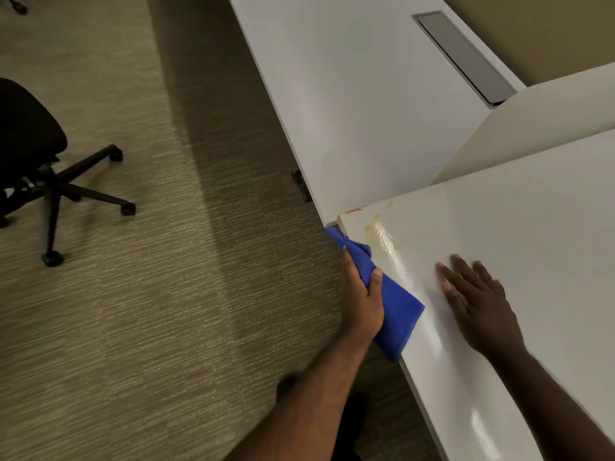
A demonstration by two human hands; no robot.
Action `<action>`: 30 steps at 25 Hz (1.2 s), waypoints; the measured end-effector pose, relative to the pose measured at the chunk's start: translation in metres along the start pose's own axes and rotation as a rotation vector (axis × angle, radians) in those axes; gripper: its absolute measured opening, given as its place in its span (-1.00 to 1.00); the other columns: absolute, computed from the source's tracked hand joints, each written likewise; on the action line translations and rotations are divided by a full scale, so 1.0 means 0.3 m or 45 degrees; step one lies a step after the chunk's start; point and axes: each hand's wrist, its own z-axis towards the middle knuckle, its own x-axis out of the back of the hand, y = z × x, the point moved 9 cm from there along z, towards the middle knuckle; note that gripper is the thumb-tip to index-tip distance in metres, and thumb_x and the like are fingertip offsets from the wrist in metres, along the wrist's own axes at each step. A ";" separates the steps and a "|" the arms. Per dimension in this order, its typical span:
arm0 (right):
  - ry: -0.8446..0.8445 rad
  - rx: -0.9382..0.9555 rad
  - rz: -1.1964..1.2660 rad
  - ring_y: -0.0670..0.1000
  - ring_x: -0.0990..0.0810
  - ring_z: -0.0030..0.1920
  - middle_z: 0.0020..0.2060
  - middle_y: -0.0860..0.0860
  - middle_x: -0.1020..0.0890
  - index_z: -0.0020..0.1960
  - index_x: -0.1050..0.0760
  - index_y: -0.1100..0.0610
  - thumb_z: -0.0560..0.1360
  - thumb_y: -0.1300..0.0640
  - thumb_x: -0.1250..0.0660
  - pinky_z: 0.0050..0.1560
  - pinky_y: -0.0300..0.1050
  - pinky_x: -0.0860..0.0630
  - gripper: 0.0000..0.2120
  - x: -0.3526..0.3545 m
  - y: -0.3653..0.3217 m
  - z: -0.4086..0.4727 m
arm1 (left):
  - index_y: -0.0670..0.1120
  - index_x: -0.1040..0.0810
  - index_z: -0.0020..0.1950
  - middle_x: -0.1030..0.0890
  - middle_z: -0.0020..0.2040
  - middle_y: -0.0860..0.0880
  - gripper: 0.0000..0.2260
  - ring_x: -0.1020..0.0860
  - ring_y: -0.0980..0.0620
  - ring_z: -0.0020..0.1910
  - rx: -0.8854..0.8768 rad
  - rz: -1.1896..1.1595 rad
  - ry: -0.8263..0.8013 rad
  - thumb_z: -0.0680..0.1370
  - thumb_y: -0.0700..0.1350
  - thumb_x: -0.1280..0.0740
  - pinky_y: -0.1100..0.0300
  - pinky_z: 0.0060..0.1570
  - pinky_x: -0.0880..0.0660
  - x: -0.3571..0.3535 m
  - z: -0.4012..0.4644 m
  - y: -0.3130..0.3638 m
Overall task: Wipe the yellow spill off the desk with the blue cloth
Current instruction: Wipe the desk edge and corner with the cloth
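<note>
Our left hand (361,294) grips blue cloth (396,307) at desk (532,227) edge; right hand (479,301) flat, open. Yellow spill (374,239) faint, partly remaining.

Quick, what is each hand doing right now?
Left hand: closed, holding the blue cloth at the desk edge.
Right hand: open, flat on the desk, holding nothing.

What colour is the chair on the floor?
Black: the chair shows best in the head view.
</note>
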 end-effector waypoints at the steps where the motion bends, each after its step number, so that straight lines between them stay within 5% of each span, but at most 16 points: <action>1: 0.004 -0.002 0.005 -0.07 0.04 0.54 0.51 -0.22 -0.10 0.46 -0.16 -0.26 0.53 -0.34 0.16 0.50 0.15 -0.01 -0.46 0.000 0.000 0.001 | -0.05 -0.10 0.56 -0.28 0.50 0.04 -0.46 -0.25 0.29 0.43 0.000 -0.017 -0.013 0.64 -0.06 -0.25 0.43 0.42 -0.10 -0.003 0.007 0.001; 6: 0.005 -0.008 0.032 -0.04 0.02 0.55 0.51 -0.22 -0.12 0.44 -0.13 -0.30 0.53 -0.35 0.15 0.48 0.15 0.02 -0.49 -0.005 0.000 0.003 | -0.08 0.00 0.58 -0.23 0.54 -0.06 -0.45 -0.27 0.02 0.49 0.118 -0.129 -0.153 0.66 -0.06 -0.18 0.03 0.47 -0.23 -0.012 0.152 -0.020; 10: 0.018 -0.012 0.045 -0.04 0.02 0.55 0.51 -0.21 -0.13 0.45 -0.15 -0.28 0.54 -0.31 0.13 0.49 0.17 0.01 -0.50 -0.004 -0.004 0.003 | -0.08 -0.08 0.56 -0.33 0.48 -0.03 -0.50 -0.37 0.23 0.36 0.038 -0.091 -0.139 0.66 -0.09 -0.18 0.41 0.31 -0.30 0.011 0.218 -0.006; 14: 0.020 -0.010 0.049 -0.04 0.03 0.55 0.51 -0.20 -0.12 0.45 -0.13 -0.28 0.55 -0.27 0.10 0.50 0.16 0.02 -0.53 0.000 -0.010 -0.006 | -0.07 -0.27 0.43 -0.45 0.30 -0.06 -0.66 -0.49 0.08 0.20 0.034 -0.082 -0.164 0.66 -0.10 -0.18 0.13 0.25 -0.46 0.021 0.254 -0.006; 17: 0.027 0.000 0.053 -0.04 0.03 0.54 0.51 -0.19 -0.12 0.47 -0.17 -0.24 0.59 -0.24 0.06 0.49 0.18 0.02 -0.54 0.006 -0.015 -0.009 | -0.09 -0.15 0.53 -0.37 0.43 -0.05 -0.56 -0.40 0.10 0.34 0.017 -0.043 -0.130 0.67 -0.09 -0.16 0.35 0.30 -0.36 0.020 0.213 0.005; 22: 0.014 0.009 0.050 -0.09 0.09 0.53 0.51 -0.20 -0.09 0.45 -0.10 -0.28 0.60 -0.23 0.06 0.51 0.15 0.05 -0.58 0.003 -0.020 -0.013 | -0.06 0.02 0.59 -0.19 0.56 -0.03 -0.45 -0.22 0.08 0.51 0.099 -0.048 -0.089 0.67 -0.02 -0.15 0.05 0.50 -0.19 -0.027 0.048 -0.025; 30: -0.011 0.011 0.027 -0.04 0.07 0.55 0.51 -0.20 -0.09 0.45 -0.08 -0.28 0.56 -0.26 0.10 0.50 0.14 0.08 -0.55 -0.005 -0.015 -0.005 | -0.01 -0.04 0.58 -0.28 0.46 0.14 -0.50 -0.28 0.43 0.35 0.083 -0.164 -0.060 0.67 -0.07 -0.16 0.46 0.34 -0.20 -0.019 0.113 -0.008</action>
